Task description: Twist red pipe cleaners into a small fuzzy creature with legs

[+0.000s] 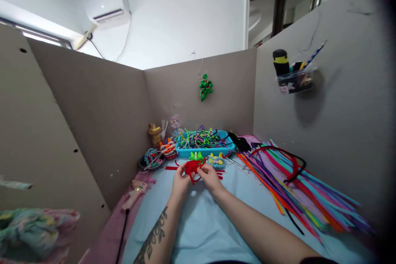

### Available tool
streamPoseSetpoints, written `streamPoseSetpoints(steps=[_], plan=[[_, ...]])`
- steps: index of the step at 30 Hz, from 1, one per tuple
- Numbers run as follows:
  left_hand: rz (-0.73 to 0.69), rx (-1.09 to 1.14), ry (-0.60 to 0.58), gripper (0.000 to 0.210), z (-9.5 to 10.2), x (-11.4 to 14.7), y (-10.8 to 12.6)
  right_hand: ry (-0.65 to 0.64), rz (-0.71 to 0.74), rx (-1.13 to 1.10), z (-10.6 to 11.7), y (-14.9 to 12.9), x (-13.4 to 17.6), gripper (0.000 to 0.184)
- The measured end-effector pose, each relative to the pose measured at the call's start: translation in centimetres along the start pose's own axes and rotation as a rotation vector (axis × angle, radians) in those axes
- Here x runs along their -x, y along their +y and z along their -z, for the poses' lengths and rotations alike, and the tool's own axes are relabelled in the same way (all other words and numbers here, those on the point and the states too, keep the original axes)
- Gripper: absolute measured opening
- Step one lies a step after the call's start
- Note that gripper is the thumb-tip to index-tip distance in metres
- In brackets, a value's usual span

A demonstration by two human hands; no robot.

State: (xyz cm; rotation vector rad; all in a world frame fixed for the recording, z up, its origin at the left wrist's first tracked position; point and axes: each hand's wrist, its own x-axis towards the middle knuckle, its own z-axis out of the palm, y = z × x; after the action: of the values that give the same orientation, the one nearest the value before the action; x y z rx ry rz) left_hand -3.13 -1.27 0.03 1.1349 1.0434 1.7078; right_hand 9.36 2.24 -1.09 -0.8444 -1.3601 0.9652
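Observation:
A small red craft piece [192, 167], bent from fuzzy pipe cleaner with loose red ends hanging down, is held between both hands over the blue cloth. My left hand [182, 175] pinches its left side. On the right, my right hand [209, 176] has its fingers closed at the piece's edge, near a loose red strand. Several short red pipe cleaners [171, 168] lie on the cloth, partly hidden behind the hands. Just beyond stand a green pipe-cleaner figure [196, 156] and a blue-and-yellow one [216, 161].
A blue tray [204, 152] of tangled pipe cleaners stands at the back. Long coloured pipe cleaners [297, 185] cover the right side. Scissors [238, 164] lie beside the tray. At left are a dark bowl [150, 164] and a pink corded power strip [135, 196]. Grey partitions [198, 111] enclose the table.

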Motion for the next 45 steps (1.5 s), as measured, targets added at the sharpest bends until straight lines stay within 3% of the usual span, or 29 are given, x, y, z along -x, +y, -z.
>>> streamPoseSetpoints(steps=[6,20,29,32,36,38,41,45], plan=[[0.054,0.022,-0.003,0.056,-0.2,0.2,0.4,0.039,-0.118,-0.182,-0.1,0.5,-0.1,0.038],[0.111,0.062,-0.013,0.061,-0.6,0.6,0.8,0.078,-0.226,-0.251,-0.1,0.6,0.1,0.042],[0.125,0.035,-0.045,0.059,-0.2,0.3,0.1,0.118,-0.172,-0.317,1.1,-0.4,-0.9,0.024],[0.159,0.021,-0.042,0.059,-0.1,0.3,0.1,0.025,-0.238,-0.413,1.6,-1.4,-1.1,0.019],[0.176,0.010,0.000,0.061,0.1,0.1,0.2,-0.221,-0.402,-0.562,2.3,-3.1,-0.9,0.020],[0.165,0.010,0.037,0.060,0.5,-0.1,0.3,-0.285,-0.468,-0.592,2.6,-3.6,-0.7,0.022],[0.133,0.014,0.084,0.058,1.3,-0.6,0.3,-0.339,-0.530,-0.537,2.8,-3.6,-0.7,0.023],[0.093,-0.003,0.115,0.058,2.2,-1.0,0.4,-0.415,-0.524,-0.292,2.7,-2.8,-0.9,0.021]])
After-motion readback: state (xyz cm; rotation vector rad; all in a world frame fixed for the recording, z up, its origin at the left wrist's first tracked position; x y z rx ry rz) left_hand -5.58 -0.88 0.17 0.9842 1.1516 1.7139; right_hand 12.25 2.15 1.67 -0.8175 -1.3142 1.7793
